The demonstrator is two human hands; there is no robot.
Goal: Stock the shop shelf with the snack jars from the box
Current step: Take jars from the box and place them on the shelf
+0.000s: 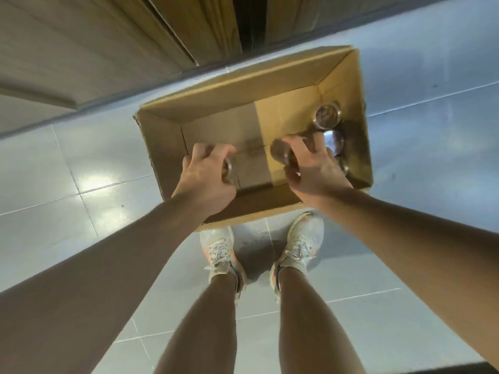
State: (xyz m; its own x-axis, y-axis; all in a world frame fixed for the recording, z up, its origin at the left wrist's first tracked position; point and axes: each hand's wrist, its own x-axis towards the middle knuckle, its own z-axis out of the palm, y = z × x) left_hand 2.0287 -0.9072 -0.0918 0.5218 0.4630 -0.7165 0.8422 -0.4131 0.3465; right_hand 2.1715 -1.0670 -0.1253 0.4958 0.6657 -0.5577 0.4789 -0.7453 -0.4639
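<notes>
Both hands are down in the open cardboard box (243, 85) that sits on the tiled floor (54, 168), just ahead of the person's shoes. The left hand (208, 175) has its fingers curled over a small jar (229, 166) near the box's near-left part, only the jar's rim peeping out. The right hand (314, 168) has its fingers wrapped round another jar (283, 155) toward the box's right half. More jars remain against the right wall, one with a clear lid (327, 116) near the far-right corner and another (336, 143) just beside the right hand. The risk, as I judge it, is lifting two at once: each jar is held from above by one hand, so a smooth lid or side could slip free. The right hand could also knock its neighbours on the way up. The picture is blurred, so how firm either hold is I cannot tell.
</notes>
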